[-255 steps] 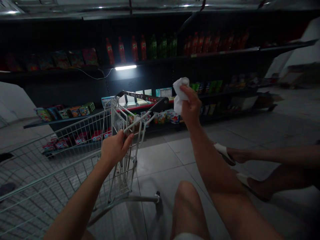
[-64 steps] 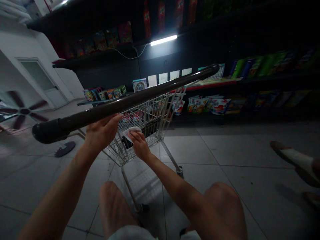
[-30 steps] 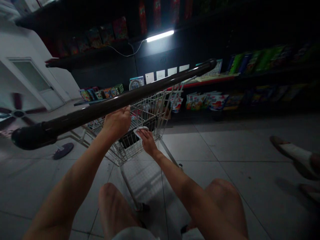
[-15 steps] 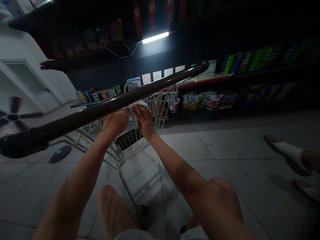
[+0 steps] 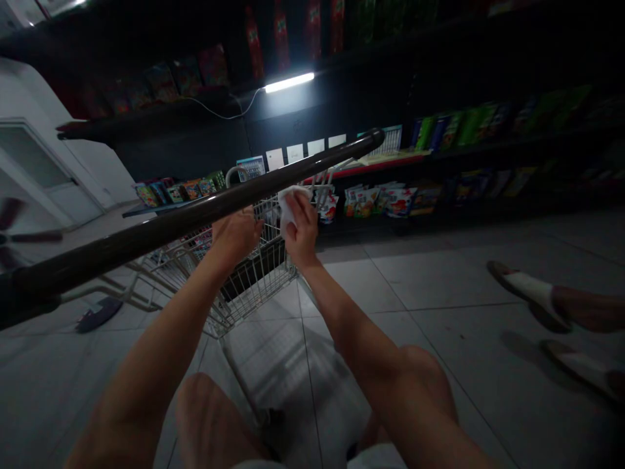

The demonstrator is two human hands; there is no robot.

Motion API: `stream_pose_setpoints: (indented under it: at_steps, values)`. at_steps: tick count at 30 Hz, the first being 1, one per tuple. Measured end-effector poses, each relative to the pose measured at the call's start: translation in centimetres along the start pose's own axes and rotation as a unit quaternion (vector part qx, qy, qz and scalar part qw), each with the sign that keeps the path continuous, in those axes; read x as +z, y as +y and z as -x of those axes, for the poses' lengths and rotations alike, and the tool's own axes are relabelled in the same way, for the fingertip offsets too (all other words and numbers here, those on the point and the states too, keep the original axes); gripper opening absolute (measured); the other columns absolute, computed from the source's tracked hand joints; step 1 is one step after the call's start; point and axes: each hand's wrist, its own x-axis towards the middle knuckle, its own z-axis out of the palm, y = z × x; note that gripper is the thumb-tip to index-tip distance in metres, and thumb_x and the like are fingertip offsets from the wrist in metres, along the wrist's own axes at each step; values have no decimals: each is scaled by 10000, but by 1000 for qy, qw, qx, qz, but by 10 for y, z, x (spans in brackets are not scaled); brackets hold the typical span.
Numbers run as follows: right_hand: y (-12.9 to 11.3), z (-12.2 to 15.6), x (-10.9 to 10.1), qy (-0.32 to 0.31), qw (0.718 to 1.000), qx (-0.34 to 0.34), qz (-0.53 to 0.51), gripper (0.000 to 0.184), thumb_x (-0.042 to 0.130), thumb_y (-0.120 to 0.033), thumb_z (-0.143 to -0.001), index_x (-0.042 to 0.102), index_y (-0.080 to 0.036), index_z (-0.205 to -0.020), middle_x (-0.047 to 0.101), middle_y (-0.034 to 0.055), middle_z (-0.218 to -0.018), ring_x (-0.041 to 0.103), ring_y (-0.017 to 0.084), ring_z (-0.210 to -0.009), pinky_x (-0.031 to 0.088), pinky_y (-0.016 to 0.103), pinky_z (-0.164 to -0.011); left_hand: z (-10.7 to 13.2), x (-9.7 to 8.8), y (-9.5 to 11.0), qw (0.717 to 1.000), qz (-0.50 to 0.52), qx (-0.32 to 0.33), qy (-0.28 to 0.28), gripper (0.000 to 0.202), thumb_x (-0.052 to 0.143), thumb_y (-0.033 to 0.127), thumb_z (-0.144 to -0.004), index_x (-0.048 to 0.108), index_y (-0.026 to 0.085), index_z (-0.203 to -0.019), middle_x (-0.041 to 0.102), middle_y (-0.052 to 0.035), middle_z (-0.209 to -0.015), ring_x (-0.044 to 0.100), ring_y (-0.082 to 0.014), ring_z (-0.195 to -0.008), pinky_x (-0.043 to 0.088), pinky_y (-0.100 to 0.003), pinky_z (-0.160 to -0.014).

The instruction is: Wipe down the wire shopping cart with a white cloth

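Head view, white cloth (image 5: 286,210) clamped inside right grip (image 5: 302,229), showing leftward, left grip (image 5: 237,234) hold unclear

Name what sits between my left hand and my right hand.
In the head view, the white cloth in your right hand and part of the cart's wire mesh show between it and your left hand.

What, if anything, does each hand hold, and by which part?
The right hand holds a white cloth by its right side, as pictured. The left hand is at the cart, but whether it grips anything cannot be seen.
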Motion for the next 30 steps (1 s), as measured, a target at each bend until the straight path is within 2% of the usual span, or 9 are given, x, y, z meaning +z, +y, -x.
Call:
stream_pose_setpoints:
  at_steps: [2, 4, 7, 10, 13, 17, 20, 22, 30]
  values:
    - [5, -15, 7, -16, 1000, -8, 8, 648, 376, -101, -904, 338, -285, -1524, 361, 23, -1547, 322, 255, -1447, 329, 495, -1206, -4, 4, 4, 1000, -1, -12, 11, 481, 371, 385, -963, 572, 87, -1283, 663, -207, -1233, 613, -328, -1171, 462, -423, -959]
    - [12, -11, 19, -45, 999, -12, 7, 632, 394, -113, -905, 359, -282, -1513, 380, 26, -1540, 326, 242, -1441, 315, 480, -1216, -5, 7, 4, 999, 1, -16, 30, 465, 354, 364, -966, 584, 100, -1270, 676, -195, -1210, 621, -329, -1158, 469, -428, -945]
    - [22, 26, 35, -96, 995, 16, -5, 593, 418, -95, -877, 481, -258, -1444, 456, 43, -1490, 369, 240, -1399, 322, 467, -1207, -3, 10, -1, 999, 7, -14, 40, 460, 370, 388, -960, 587, 147, -1286, 683, -161, -1223, 625, -323, -1152, 475, -434, -938]
    - [29, 71, 38, -153, 987, 45, -38, 585, 428, -46, -816, 589, -216, -1352, 553, 73, -1398, 441, 231, -1325, 359, 448, -1179, -1, 9, -7, 999, 3, -20, 37, 457, 399, 419, -950, 594, 182, -1289, 686, -139, -1232, 635, -317, -1133, 490, -431, -911]
    - [31, 88, 24, -101, 992, 57, -56, 570, 409, -55, -819, 608, -213, -1329, 575, 78, -1369, 473, 226, -1292, 385, 453, -1153, 4, 5, -12, 999, -4, -24, 31, 448, 411, 427, -948, 602, 202, -1286, 687, -135, -1238, 643, -318, -1114, 498, -440, -889]
    - [22, 47, -1, 30, 999, 41, -15, 629, 363, -67, -848, 496, -254, -1434, 447, 51, -1495, 394, 240, -1385, 348, 490, -1181, 12, 1, -20, 999, -6, -26, 40, 457, 415, 465, -943, 621, 225, -1273, 701, -123, -1223, 642, -333, -1110, 496, -465, -881]
    - [15, 9, -8, 1, 1000, 12, 18, 663, 364, -54, -851, 444, -280, -1470, 385, 18, -1539, 322, 248, -1444, 305, 503, -1211, 20, -1, -28, 998, -9, -32, 44, 467, 419, 496, -937, 633, 238, -1262, 714, -113, -1197, 635, -331, -1117, 485, -464, -897]
    - [13, 2, -5, -33, 999, 5, 32, 649, 392, -55, -848, 477, -288, -1448, 412, 14, -1522, 336, 255, -1430, 308, 500, -1206, 24, -2, -33, 999, -10, -33, 42, 479, 425, 518, -931, 629, 254, -1274, 712, -106, -1210, 632, -325, -1120, 481, -453, -895]
    - [41, 89, 7, -180, 983, 32, -6, 614, 423, -33, -768, 598, -167, -1341, 585, 103, -1363, 473, 235, -1287, 390, 457, -1129, 27, -3, -36, 998, 0, -46, 46, 488, 448, 551, -909, 644, 275, -1261, 742, -95, -1108, 641, -337, -1073, 477, -460, -870]
